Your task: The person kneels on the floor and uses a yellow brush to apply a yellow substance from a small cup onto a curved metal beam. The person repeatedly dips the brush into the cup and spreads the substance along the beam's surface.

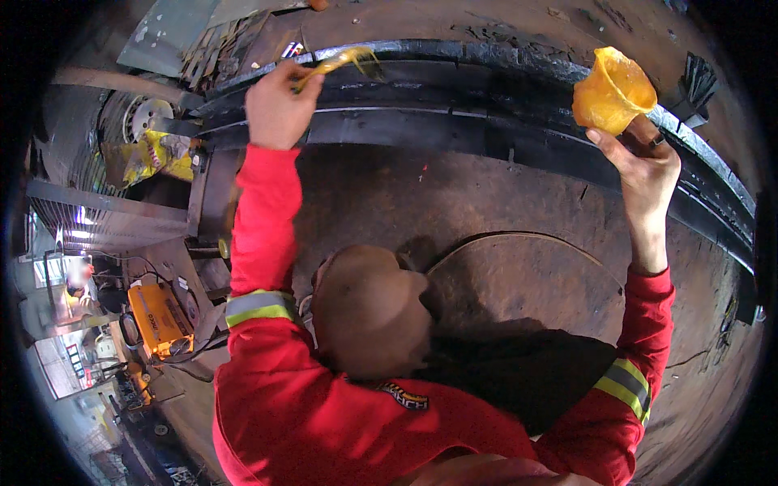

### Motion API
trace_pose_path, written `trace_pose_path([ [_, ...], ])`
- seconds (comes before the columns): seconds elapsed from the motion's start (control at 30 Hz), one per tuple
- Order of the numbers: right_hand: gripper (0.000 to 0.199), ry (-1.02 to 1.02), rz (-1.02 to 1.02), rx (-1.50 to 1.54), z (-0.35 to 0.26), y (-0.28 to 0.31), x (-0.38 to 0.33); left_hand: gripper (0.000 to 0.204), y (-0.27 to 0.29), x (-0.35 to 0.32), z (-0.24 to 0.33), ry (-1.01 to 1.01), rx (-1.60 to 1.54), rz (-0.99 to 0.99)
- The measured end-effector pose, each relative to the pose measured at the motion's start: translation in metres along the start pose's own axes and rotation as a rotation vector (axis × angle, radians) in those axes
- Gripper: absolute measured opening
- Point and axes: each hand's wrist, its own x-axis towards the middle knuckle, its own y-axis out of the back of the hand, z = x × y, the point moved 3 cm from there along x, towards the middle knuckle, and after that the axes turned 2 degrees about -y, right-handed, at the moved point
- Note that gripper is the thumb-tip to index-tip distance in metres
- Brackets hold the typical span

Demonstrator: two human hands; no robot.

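My left hand (282, 104) is raised over the near side of a long dark metal beam (454, 113), with its fingers closed on a thin yellow paintbrush (344, 60). The brush's tip has dark, slightly blurred bristles and points right, above the beam. Toward the right end of the beam, my right hand (640, 162) holds up a yellow-orange cup (612, 93) with an uneven rim, gripping it from below between thumb and fingers. The cup is tilted with its mouth toward the right, and its inside looks coated yellow. A ring is on one finger of this hand.
A brown rounded object (369, 312) lies below my arms, beside dark cloth (519, 373). A curved thin rod (527, 236) rests on the rusty surface. At left stand an orange machine (160, 320) with cables, a wheel (150, 119) and a yellow bag (150, 158).
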Motion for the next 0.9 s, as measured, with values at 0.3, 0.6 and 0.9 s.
trace_pose_path([
  [0.3, 0.045, -0.002, -0.009, -0.004, 0.002, 0.001, -0.003, 0.019, -0.047, -0.036, -0.011, -0.002, -0.105, -0.085],
  [0.6, 0.04, -0.015, -0.006, 0.012, 0.003, 0.003, -0.009, 0.017, -0.02, -0.069, -0.053, -0.037, 0.085, 0.198],
  [0.9, 0.04, -0.016, -0.008, 0.002, 0.0, 0.005, -0.012, 0.016, -0.071, -0.079, -0.028, 0.195, -0.086, 0.306],
])
